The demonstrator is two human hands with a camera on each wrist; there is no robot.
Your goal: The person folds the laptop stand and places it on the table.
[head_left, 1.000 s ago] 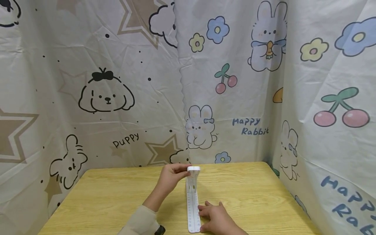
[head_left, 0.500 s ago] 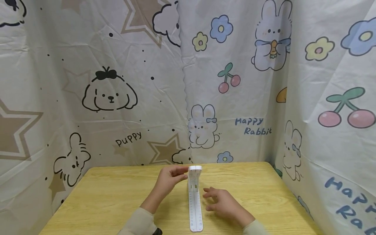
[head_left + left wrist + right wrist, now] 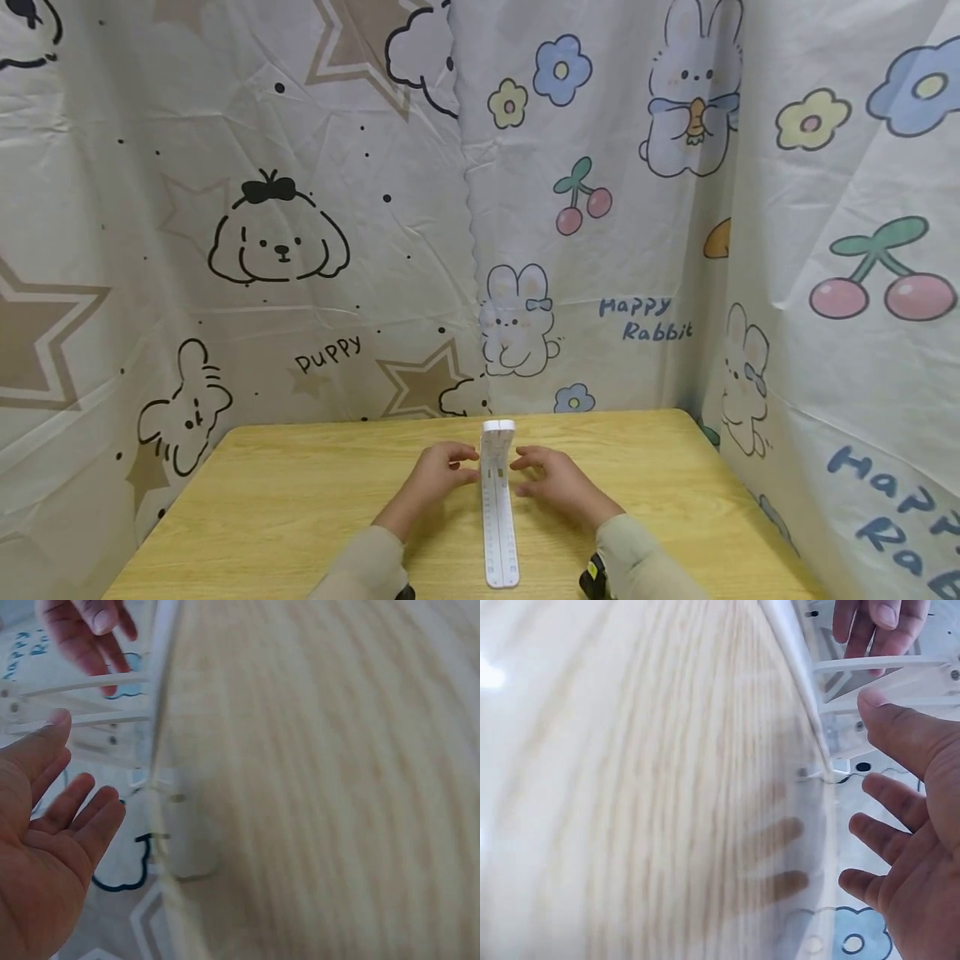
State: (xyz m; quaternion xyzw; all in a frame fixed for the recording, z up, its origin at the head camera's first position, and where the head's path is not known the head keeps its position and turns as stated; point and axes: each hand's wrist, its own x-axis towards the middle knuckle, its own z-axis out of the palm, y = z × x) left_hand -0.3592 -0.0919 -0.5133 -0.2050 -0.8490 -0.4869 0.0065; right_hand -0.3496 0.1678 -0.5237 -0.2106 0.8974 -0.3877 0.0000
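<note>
One backdrop (image 3: 360,242), printed with animals, flowers and cherries, hung beyond the stand and to both sides of it. One table (image 3: 300,525), with a pale wood grain, bore the stand and spread to its left and right. Two pale sleeves (image 3: 363,562) reached in from the person's end, one on each side of the stand's base.

The stand (image 3: 499,533), white, stood on the table between the hands. Its long axis ran away from the person: the base pointed to the near side, and the upright rose at the far end. The hands faced each other across that axis, the left hand (image 3: 435,477) at the stand's left edge and the right hand (image 3: 561,482) at its right edge, both level with the upright. Neither was clearly nearer.

On each hand the thumb and fingers were parted and loosely bent, with nothing held. Fingertips lay just beside the stand; whether any touched it could not be told.

Two dark bands (image 3: 593,577) showed in part at the cuffs, either side of the stand's base.

Count: backdrop, one; table, one; sleeves, two; stand, one; hands, two; bands, two.
</note>
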